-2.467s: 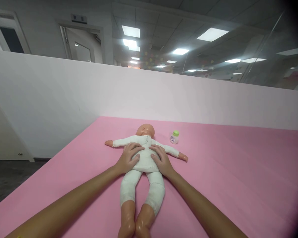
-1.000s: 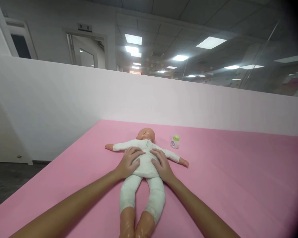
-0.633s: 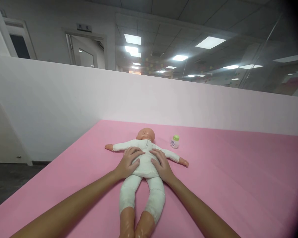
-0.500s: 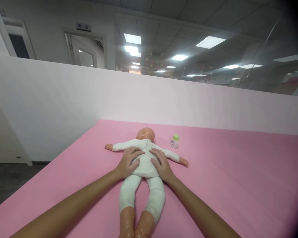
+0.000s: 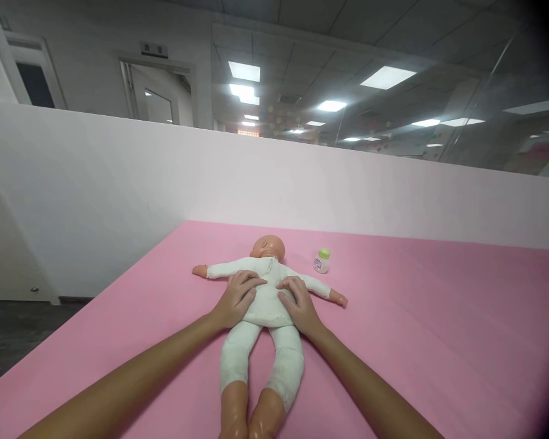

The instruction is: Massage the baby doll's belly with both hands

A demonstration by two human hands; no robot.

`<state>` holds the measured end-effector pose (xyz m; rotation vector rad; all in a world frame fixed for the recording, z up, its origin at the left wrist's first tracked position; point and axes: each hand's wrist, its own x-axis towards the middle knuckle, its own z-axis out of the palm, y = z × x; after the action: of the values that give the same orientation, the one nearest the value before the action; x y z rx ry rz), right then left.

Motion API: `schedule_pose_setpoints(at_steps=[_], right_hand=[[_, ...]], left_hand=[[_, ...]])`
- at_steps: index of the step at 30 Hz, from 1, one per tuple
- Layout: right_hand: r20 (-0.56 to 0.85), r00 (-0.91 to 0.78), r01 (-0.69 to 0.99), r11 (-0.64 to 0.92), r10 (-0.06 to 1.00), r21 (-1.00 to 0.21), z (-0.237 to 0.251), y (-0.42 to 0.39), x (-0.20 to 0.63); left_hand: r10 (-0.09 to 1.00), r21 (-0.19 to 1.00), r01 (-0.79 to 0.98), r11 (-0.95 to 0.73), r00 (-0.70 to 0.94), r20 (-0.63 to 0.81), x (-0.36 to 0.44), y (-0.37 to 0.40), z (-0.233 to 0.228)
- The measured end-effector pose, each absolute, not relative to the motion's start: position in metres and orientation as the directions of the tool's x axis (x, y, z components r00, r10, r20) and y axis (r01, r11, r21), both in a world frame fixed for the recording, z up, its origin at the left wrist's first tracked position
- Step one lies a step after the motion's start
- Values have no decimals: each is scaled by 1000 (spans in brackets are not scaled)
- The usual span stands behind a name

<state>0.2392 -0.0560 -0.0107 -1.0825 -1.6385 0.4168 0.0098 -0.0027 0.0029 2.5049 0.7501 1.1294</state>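
The doll (image 5: 265,305) lies flat w/ its long axis running 6-to-12 from the person: bare feet at 6, nearest the camera, head at 12, turned to one side. It appears to lie face down, though that can't be told for sure. Its arms stretch out toward 9 and 3, so the body makes a cross on the mat.

Both hands rest on the torso, one per flank. The left hand (image 5: 234,299) sits on the doll's 9 o'clock side, fingers spread and laid over the white cloth, tips pointing toward 1. The right hand (image 5: 298,302) mirrors it on the 3 o'clock side, fingers likewise spread, tips pointing toward 11. Neither pinches or lifts anything; palms and fingers lie flat against the fabric, w/ a strip of torso bare between them. Both are about equally near the doll's middle. Both forearms come in from 7 and 5.

A small bottle (image 5: 321,261) w/ a green cap stands upright at approx. 1 o'clock from the right hand, near the doll's head and apart from its outstretched arm.

The surface is a pink mat (image 5: 439,341), smooth, running off to the right. A white partition wall (image 5: 119,183) bounds its far edge. Beyond that: an office w/ ceiling light panels, glass walls at 2 o'clock, and a doorway (image 5: 158,91) at 10.
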Motion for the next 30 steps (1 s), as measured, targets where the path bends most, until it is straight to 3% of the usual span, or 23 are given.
schedule_pose_setpoints(at_steps=[30], right_hand=[[570, -56, 499, 517, 820, -695, -18, -52, 243]], left_hand=[[564, 437, 358, -825, 550, 615, 10, -1, 2]])
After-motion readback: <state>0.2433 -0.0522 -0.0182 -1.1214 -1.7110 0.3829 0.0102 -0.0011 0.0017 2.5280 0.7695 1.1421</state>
